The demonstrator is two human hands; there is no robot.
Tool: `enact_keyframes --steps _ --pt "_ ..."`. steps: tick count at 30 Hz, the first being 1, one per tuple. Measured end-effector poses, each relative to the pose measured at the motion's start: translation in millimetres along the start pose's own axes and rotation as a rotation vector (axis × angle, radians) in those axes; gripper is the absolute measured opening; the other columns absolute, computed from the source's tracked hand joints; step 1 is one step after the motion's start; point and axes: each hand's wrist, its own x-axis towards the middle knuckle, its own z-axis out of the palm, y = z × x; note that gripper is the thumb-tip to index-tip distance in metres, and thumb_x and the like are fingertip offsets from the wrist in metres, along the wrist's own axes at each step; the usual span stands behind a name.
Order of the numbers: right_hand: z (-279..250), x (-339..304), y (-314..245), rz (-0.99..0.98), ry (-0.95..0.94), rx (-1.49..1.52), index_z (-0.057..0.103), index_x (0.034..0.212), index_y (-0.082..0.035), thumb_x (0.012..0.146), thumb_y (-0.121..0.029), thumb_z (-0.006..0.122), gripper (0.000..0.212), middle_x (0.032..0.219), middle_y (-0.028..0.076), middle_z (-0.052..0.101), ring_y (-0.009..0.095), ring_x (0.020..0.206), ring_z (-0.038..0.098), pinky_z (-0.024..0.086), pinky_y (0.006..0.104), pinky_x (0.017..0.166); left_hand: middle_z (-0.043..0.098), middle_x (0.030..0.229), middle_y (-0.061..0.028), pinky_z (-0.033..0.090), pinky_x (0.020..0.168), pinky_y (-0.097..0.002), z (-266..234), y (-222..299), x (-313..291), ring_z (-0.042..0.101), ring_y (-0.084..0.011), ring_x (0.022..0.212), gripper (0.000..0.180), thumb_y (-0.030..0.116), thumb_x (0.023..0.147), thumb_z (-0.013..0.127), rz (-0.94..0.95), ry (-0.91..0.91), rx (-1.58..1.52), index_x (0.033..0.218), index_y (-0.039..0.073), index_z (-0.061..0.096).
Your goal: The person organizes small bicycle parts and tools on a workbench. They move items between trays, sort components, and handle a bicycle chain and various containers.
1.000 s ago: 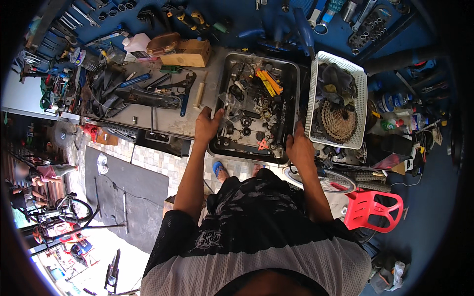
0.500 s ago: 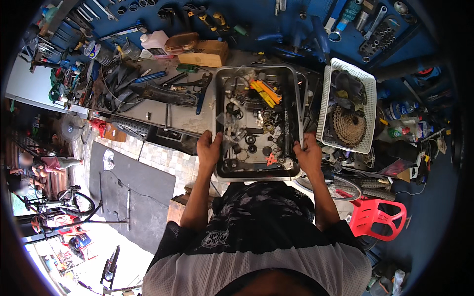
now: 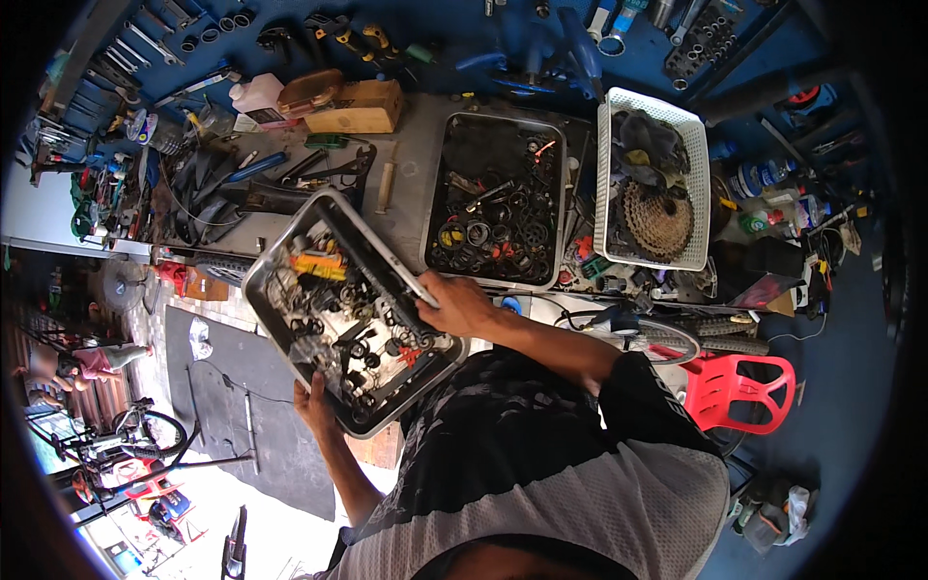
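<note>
Both my hands grip a dark rectangular tray (image 3: 287, 345) of small parts, held tilted at an angle off the bench's front edge. My left hand (image 3: 314, 404) is closed on its lower left side, and my right hand (image 3: 456, 305) on its right rim. Inside lie an orange-yellow object (image 3: 319, 265), black rings (image 3: 365, 360), a red star-shaped piece (image 3: 410, 357) and clear plastic bags. On the bench, a second tray (image 3: 564, 208) full of dark rings and small parts stands right of the held one.
A white basket (image 3: 607, 232) at the right holds a large cassette sprocket (image 3: 657, 220) and dark cloths. Wrenches (image 3: 362, 164), a cardboard box (image 3: 356, 108) and a pale bottle (image 3: 259, 97) crowd the bench. A red plastic chair (image 3: 725, 391) and bicycle wheels stand at the right.
The held tray has moved left and turned slantwise, away from above the bench's middle. The second tray, mostly covered before, now shows fully. My body has turned left.
</note>
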Motion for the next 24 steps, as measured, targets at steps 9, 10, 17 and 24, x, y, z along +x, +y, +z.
enact_keyframes --steps 9,10,17,24 --pt "16 14 8 0.007 -0.135 -0.130 0.054 0.112 0.004 0.094 -0.030 0.067 0.040 0.071 0.026 0.069 0.049 0.072 0.070 0.055 0.0590 0.070 0.072 0.092 -0.0058 0.059 0.058 -0.0321 -5 -39 -20 0.069 -0.0176 0.068 0.019 0.003 0.098 0.068 -0.081 0.151 -0.111 0.116 0.007 0.066" --pt "13 15 8 0.010 -0.126 -0.101 0.055 0.112 0.003 0.094 -0.030 0.068 0.040 0.074 0.027 0.070 0.049 0.074 0.071 0.056 0.0580 0.070 0.072 0.092 -0.0060 0.058 0.057 -0.0324 1 -38 -19 0.069 -0.0178 0.067 0.019 0.002 0.098 0.068 -0.079 0.154 -0.112 0.116 0.007 0.066" --pt "13 9 23 0.031 -0.043 -0.132 0.056 0.115 0.002 0.097 -0.031 0.067 0.040 0.081 0.027 0.072 0.048 0.082 0.073 0.058 0.0551 0.075 0.072 0.099 -0.0036 0.055 0.071 -0.0296 4 -28 9 0.068 -0.0142 0.079 0.016 0.012 0.101 0.070 -0.063 0.027 -0.028 0.115 0.007 0.066" --pt "-68 41 21 0.109 -0.025 -0.144 0.072 0.116 -0.018 0.098 -0.042 0.070 0.030 0.096 0.009 0.078 0.032 0.088 0.076 0.060 0.0471 0.076 0.071 0.106 -0.0041 0.056 0.073 -0.0304 2 -20 34 0.069 -0.0152 0.086 0.023 0.016 0.104 0.067 -0.117 -0.020 0.017 0.124 0.005 0.064"
